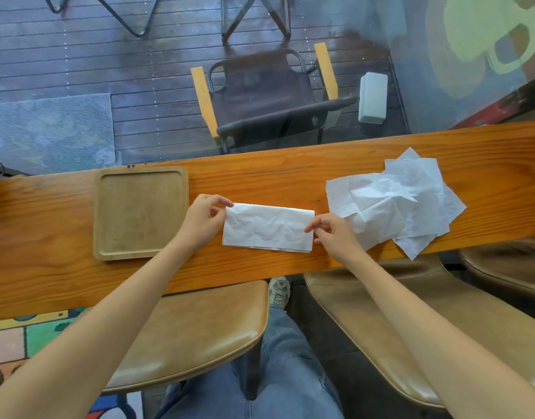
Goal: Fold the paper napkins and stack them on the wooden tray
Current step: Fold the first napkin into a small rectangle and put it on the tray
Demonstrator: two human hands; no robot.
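Both hands, left hand (201, 220) and right hand (335, 234), pinch the half-folded napkin's (267, 228) ends mid-counter (260, 173) for another fold, the wooden tray (140, 213) bare.

- My only view rides on the head, looking steeply forward and down over a long wooden counter (290, 173).
- It sits close; both forearms enter from the bottom edge.

Loose napkin pile (393, 201) overlaps; sheet count unclear, maybe approx. five.
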